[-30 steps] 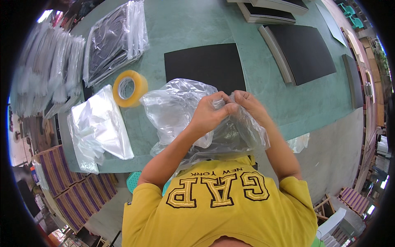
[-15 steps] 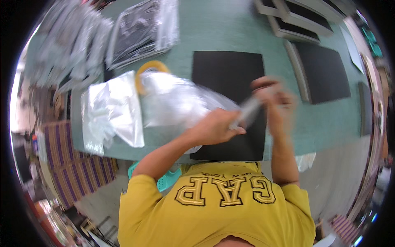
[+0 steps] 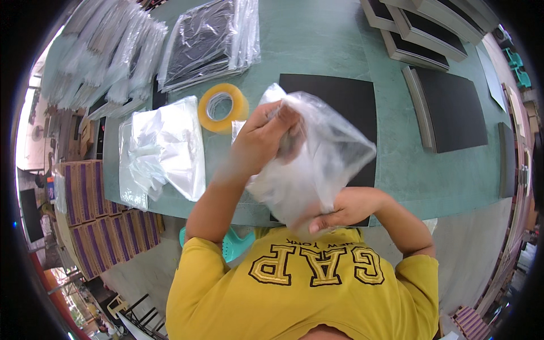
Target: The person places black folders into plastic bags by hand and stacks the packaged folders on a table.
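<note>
Head view: my left hand (image 3: 266, 136) and right hand (image 3: 345, 209) grip a limp, slippery plastic bag (image 3: 317, 158) at eleven and six o'clock.

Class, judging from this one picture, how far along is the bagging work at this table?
Done: a stack of bagged black panels lies at the table's far side. In hand: the left hand and right hand hold a clear plastic bag above a black panel. Left: unbagged black panels at the right, and a pile of empty bags.
</note>
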### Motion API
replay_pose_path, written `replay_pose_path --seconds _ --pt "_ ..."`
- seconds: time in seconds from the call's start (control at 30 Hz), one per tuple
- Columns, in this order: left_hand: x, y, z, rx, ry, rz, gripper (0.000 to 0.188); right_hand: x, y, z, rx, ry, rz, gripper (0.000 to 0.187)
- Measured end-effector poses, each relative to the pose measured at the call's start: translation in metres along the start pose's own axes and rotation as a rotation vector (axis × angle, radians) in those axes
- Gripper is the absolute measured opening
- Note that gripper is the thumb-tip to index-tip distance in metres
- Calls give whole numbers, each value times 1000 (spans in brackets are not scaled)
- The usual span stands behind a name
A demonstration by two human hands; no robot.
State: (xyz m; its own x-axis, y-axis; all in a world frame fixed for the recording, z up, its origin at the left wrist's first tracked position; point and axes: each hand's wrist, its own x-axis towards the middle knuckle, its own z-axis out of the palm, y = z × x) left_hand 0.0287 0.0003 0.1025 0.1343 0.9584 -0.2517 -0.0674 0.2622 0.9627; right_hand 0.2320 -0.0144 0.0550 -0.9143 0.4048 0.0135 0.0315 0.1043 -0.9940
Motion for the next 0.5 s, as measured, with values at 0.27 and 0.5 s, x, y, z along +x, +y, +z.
replay_pose_path --seconds 0.27,0.5 --pt "-9 -34 -85 -401 -610 259 39 -64 40 -52 -31 62 -96 26" --pt "-29 -5 -19 1372 -987 85 11 -39 -7 -34 -1344 -324 788 17"
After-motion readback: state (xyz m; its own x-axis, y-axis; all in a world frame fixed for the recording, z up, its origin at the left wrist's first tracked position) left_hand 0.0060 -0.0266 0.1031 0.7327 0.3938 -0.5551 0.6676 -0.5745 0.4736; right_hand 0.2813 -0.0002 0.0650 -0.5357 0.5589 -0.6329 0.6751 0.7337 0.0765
